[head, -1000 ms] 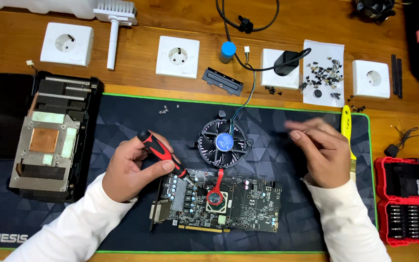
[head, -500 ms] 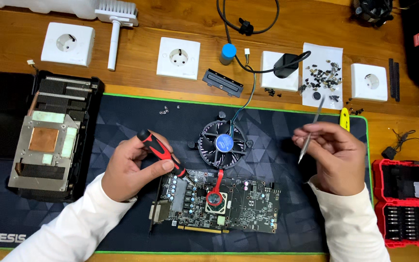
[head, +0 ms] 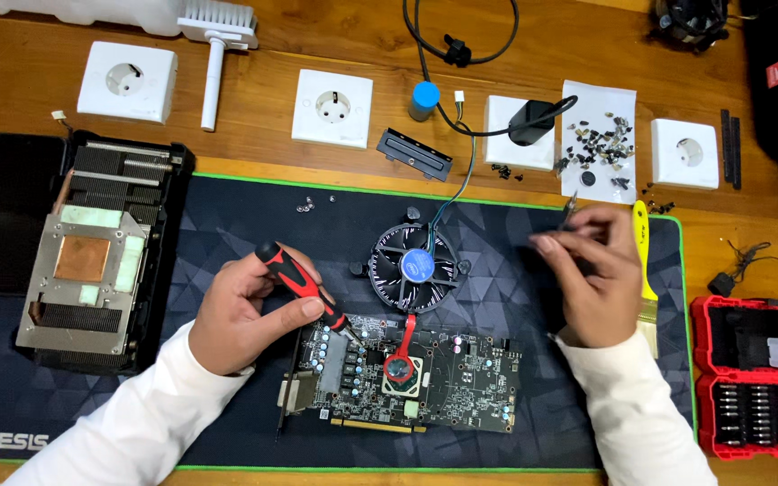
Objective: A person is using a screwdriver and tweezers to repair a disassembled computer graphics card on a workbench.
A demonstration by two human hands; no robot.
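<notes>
Screwdriver (head: 303, 290), diagonal, tip down-right, left hand (head: 245, 315)

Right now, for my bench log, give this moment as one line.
left hand: grips red-and-black screwdriver, tip on green circuit board | right hand: holds thin metal tweezers

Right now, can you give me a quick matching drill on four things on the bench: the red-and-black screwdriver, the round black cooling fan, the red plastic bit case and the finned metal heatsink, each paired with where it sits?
Things:
1. red-and-black screwdriver
2. round black cooling fan
3. red plastic bit case
4. finned metal heatsink

Places:
A. right edge of the wooden table, off the mat
B. left end of the dark mat
C. in the left hand, tip on the green circuit board
D. middle of the mat, just above the board

Pairs: 1-C, 2-D, 3-A, 4-B
</notes>
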